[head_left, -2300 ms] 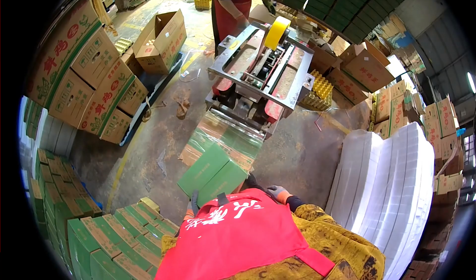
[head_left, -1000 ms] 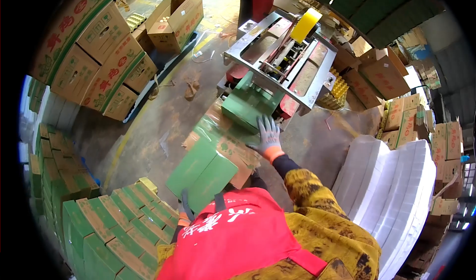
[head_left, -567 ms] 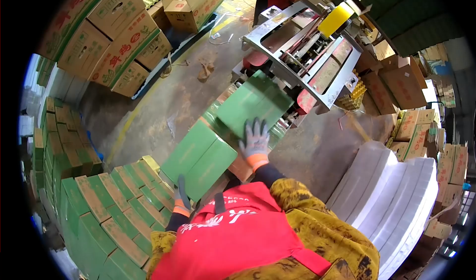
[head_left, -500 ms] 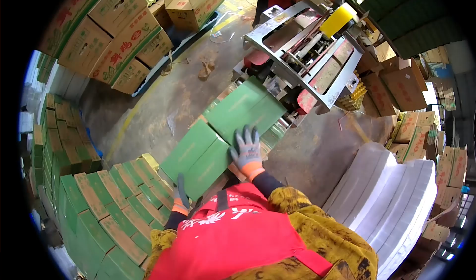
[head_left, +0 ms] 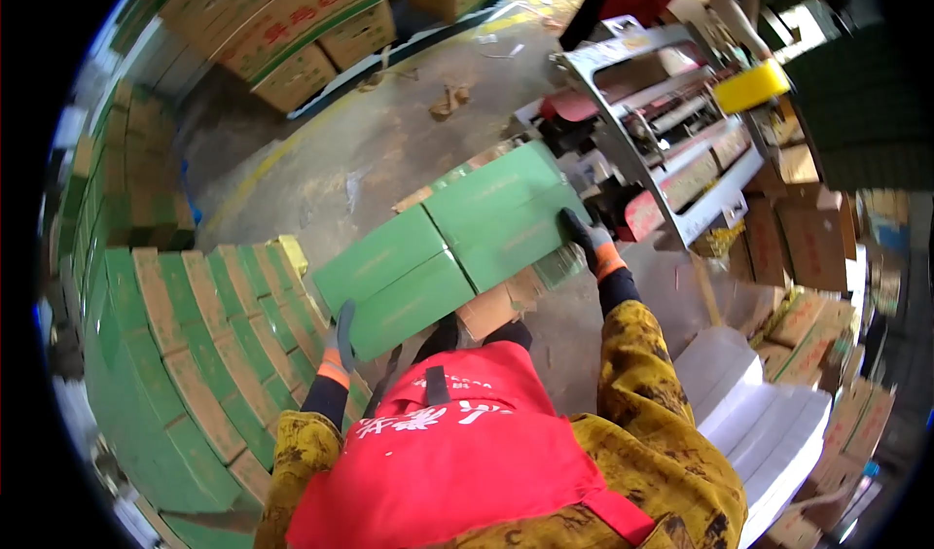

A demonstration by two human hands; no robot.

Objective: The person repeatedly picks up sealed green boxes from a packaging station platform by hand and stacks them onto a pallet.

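Two closed green cartons lie end to end in front of me, the left carton [head_left: 397, 282] nearer my body and the right carton [head_left: 506, 216] reaching toward the machine. My left hand [head_left: 339, 343], in a grey glove with an orange cuff, presses against the outer end of the left carton. At the opposite outer end, my gloved right hand [head_left: 590, 242] has its fingers over the edge of the right carton. The pair is held between both hands. My palms are hidden. Below the cartons a brown cardboard piece [head_left: 501, 303] shows.
A metal carton-sealing machine [head_left: 671, 126] with a yellow tape roll [head_left: 751, 86] stands at upper right. Stacked green and brown cartons [head_left: 209, 354] fill the left side. Printed brown boxes [head_left: 302, 24] sit at upper left. A white stack [head_left: 749, 423] stands at right.
My right hand has moved from the top near the cartons' seam to the far right end. My left hand stays at the left end. The view has shifted.
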